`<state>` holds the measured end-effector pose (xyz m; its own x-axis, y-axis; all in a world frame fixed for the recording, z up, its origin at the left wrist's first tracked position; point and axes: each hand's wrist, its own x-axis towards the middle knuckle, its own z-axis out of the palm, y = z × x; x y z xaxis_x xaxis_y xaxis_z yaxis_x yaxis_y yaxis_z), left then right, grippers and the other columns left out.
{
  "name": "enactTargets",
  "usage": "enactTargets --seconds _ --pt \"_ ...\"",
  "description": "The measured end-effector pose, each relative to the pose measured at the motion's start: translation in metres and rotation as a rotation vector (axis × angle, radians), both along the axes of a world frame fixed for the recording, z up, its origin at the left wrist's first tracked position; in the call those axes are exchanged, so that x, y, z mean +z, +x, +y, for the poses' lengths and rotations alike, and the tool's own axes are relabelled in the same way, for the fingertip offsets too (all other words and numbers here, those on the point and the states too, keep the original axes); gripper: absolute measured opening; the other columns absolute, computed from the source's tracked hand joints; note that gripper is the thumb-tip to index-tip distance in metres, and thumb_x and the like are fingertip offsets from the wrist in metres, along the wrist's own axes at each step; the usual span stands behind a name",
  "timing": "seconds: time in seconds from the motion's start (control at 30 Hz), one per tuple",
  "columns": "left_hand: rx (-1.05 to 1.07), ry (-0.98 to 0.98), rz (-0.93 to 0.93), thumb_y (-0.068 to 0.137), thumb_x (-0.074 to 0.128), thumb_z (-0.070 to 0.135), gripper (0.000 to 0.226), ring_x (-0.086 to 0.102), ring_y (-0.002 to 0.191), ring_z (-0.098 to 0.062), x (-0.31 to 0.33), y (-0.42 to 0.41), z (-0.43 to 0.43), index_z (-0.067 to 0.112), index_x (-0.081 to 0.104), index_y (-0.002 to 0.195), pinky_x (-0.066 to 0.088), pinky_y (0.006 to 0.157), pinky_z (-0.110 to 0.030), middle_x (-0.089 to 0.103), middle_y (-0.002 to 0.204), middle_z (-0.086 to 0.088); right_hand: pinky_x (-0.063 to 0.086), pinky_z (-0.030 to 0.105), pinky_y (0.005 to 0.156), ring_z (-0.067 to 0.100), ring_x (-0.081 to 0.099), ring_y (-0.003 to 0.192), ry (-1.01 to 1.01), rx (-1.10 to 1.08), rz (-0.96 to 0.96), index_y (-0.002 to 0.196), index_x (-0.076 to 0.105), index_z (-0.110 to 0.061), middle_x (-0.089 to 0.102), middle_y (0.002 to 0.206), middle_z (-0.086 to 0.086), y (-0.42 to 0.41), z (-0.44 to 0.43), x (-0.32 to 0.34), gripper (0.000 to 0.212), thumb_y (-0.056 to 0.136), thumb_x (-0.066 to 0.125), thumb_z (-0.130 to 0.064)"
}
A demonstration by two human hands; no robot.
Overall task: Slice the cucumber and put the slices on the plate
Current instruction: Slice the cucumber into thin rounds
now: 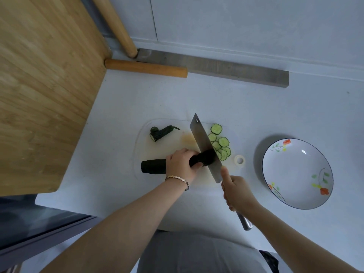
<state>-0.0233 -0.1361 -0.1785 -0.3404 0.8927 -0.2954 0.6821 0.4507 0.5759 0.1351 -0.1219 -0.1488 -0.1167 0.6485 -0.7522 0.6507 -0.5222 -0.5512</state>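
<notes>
Midway through the job:
Left hand [182, 163]: closed over the cucumber [155, 166], pinning it to the cutting board [143, 146].
Right hand [237, 191]: wrapped round the cleaver [203, 144], blade at the cut end.
Done: slices [221, 144] lie beside the blade.
Left: about half the cucumber uncut; plate [295, 194] empty, well right.

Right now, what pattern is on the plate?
White plate with a thin dark rim and orange flowers with green leaves, clearest in the head view.
</notes>
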Motion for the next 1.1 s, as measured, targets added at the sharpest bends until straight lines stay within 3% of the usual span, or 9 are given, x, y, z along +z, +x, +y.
enactTargets --seconds 0.1,0.3,0.63,0.93,1.1 --pt "-0.013 0.015 0.012 0.081 0.064 0.03 0.025 0.053 0.101 -0.019 -0.001 0.0 -0.002 0.026 0.063 0.105 0.028 0.085 -0.029 0.062 0.103 0.002 0.031 0.03 0.055 0.021 0.033 0.051 0.05 0.002 -0.021 0.063 0.037 -0.01 0.035 0.055 0.009 -0.004 -0.004 -0.008 0.057 0.091 0.033 -0.059" --pt "-0.097 0.058 0.016 0.082 0.063 0.026 0.032 0.052 0.106 -0.022 -0.006 -0.004 -0.009 0.02 0.061 0.114 0.032 0.095 -0.033 0.059 0.113 -0.003 0.027 0.02 0.04 0.014 0.029 0.035 -0.021 -0.108 0.062 0.058 0.035 -0.012 0.033 0.046 0.001 0.003 0.006 0.0 0.056 0.093 0.036 -0.056" --pt "-0.015 0.096 -0.022 0.074 0.071 0.018 0.022 0.059 0.09 -0.027 -0.003 -0.003 -0.006 0.013 0.068 0.095 0.044 0.085 -0.038 0.066 0.093 -0.007 0.02 0.015 0.041 0.011 0.02 0.031 -0.054 -0.067 0.126 0.053 0.028 -0.016 0.024 0.037 -0.006 0.004 0.01 0.026 0.058 0.093 0.036 -0.057" --pt "0.0 0.086 -0.047 0.073 0.072 0.016 0.021 0.059 0.091 -0.028 -0.003 -0.002 -0.005 0.012 0.069 0.094 0.044 0.086 -0.04 0.066 0.093 -0.009 0.025 0.02 0.044 0.015 0.026 0.037 -0.001 0.028 0.03 0.058 0.031 -0.014 0.03 0.042 -0.001 0.007 0.007 0.021 0.057 0.09 0.036 -0.06" --pt "0.003 0.073 -0.052 0.074 0.071 0.016 0.02 0.058 0.092 -0.028 -0.003 -0.003 -0.003 0.012 0.069 0.094 0.043 0.086 -0.039 0.066 0.094 -0.009 0.03 0.03 0.055 0.02 0.031 0.047 0.062 0.075 -0.036 0.062 0.034 -0.012 0.032 0.049 0.003 0.005 0.001 0.007 0.058 0.087 0.032 -0.064"
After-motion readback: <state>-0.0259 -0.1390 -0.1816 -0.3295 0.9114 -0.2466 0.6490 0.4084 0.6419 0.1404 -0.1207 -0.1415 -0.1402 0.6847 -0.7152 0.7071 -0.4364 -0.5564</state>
